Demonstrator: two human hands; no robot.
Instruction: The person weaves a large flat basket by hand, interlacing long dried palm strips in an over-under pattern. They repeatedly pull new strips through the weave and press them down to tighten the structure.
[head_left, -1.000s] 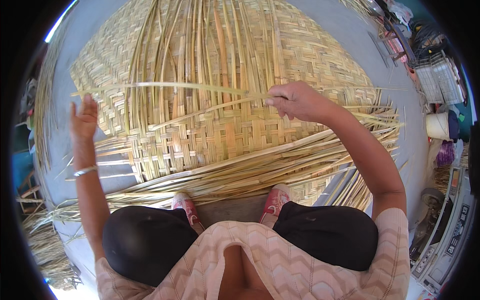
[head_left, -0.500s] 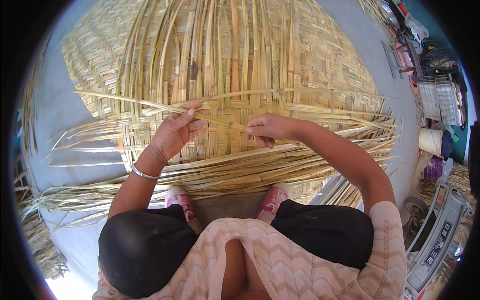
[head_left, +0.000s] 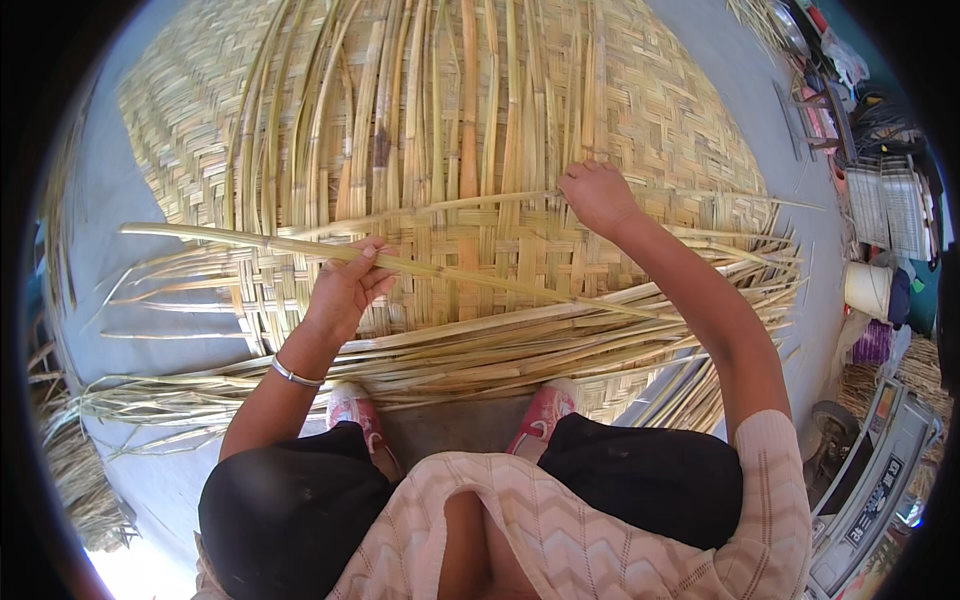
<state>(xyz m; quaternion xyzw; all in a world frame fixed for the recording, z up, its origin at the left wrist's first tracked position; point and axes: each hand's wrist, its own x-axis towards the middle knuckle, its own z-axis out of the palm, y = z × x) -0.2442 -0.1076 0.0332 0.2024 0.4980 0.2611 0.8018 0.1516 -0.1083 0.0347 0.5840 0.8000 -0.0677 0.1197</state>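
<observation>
Though grip unclear, right hand [head_left: 600,197] at strip [head_left: 490,200].

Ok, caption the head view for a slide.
Left hand holds a strip over the mat; right hand at a second strip.

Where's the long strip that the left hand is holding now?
In the head view, the long strip slants across the lattice from the left, held in the left hand, its right end below the right hand.
</observation>
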